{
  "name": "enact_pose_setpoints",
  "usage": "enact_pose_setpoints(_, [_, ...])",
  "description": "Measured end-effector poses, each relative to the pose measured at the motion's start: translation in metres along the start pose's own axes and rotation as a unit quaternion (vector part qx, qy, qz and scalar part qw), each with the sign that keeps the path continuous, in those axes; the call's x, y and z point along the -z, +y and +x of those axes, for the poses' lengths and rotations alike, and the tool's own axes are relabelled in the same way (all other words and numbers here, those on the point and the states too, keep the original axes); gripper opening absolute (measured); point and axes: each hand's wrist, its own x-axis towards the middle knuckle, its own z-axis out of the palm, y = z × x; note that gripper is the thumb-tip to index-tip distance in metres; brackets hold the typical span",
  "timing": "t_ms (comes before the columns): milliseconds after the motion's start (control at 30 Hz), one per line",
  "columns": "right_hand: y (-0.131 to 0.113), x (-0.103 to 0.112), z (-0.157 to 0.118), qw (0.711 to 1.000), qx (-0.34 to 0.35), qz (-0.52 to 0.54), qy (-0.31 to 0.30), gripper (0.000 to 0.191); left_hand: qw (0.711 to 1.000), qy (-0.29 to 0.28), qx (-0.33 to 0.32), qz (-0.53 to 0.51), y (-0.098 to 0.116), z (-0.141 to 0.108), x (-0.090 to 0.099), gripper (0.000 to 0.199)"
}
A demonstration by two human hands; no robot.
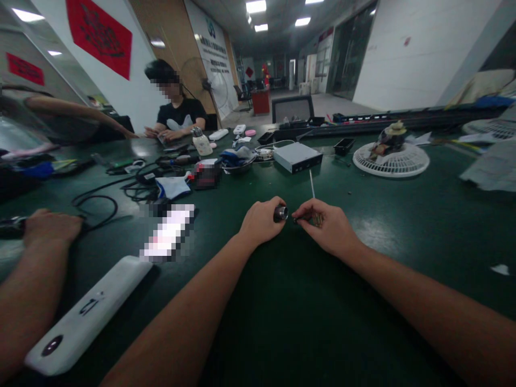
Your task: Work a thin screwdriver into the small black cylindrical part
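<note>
My left hand [262,221] is closed around a short dark metal cylinder [281,213], its round open end facing right. Just across a narrow gap, my right hand [328,226] pinches a small dark piece [295,220] between thumb and fingertips. Several small brass-coloured pieces [317,219] show in the curl of its fingers, too small to name. A thin pale rod [312,184] sticks up behind the right hand; whether the hand holds it is hidden. Both hands are just above the dark green table [282,301].
A grey box-shaped drive [297,156] and a white fan grille [391,159] lie beyond my hands. To the left are a lit phone [169,231], a long white device [91,317], cables [97,201] and another person's hand [52,228]. A person [181,110] sits across the table.
</note>
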Motion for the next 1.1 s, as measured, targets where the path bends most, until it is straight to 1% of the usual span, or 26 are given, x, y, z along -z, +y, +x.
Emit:
enact_pose_setpoints(100, [0.0001, -0.0018, -0.0006, 0.999, 0.017, 0.031, 0.009, 0.02, 0.998, -0.02, -0.054, -0.022, 0.002, 0.0003, 0.0011, 0.028])
enact_pose_setpoints(167, [0.0009, -0.003, -0.0009, 0.999, 0.015, 0.043, 0.008, 0.019, 0.995, -0.035, -0.088, -0.027, 0.0037, 0.0008, 0.0022, 0.025])
enact_pose_setpoints(233, [0.0019, -0.0036, -0.0008, 0.999, 0.004, 0.047, 0.011, 0.019, 0.993, -0.042, -0.105, -0.028, 0.0051, 0.0011, 0.0035, 0.022])
enact_pose_setpoints(333, [0.0027, -0.0033, -0.0002, 0.998, -0.01, 0.052, 0.016, 0.019, 0.992, -0.045, -0.11, -0.034, 0.0059, 0.0014, 0.0049, 0.02])
enact_pose_setpoints(467, [0.0012, -0.0024, -0.0002, 0.998, -0.023, 0.049, -0.005, 0.017, 0.99, -0.056, -0.128, -0.028, 0.0045, 0.0014, 0.0049, 0.019])
enact_pose_setpoints(567, [-0.001, -0.0025, -0.0013, 0.999, -0.009, 0.051, -0.016, 0.016, 0.988, -0.063, -0.136, -0.025, 0.0035, 0.0014, 0.0043, 0.019])
enact_pose_setpoints(700, [-0.0021, -0.0025, -0.0027, 0.999, 0.013, 0.038, -0.003, 0.016, 0.988, -0.064, -0.135, -0.024, 0.0027, 0.0014, 0.0036, 0.019])
enact_pose_setpoints(933, [-0.0012, -0.0014, -0.0015, 1.0, 0.01, -0.003, -0.003, 0.017, 0.986, -0.062, -0.151, -0.019, 0.0021, 0.0015, 0.0037, 0.015])
enact_pose_setpoints(1100, [-0.0061, 0.0009, 0.0, 0.996, 0.045, -0.055, -0.048, 0.018, 0.985, -0.083, -0.15, -0.002, 0.0043, 0.0016, 0.0048, 0.018])
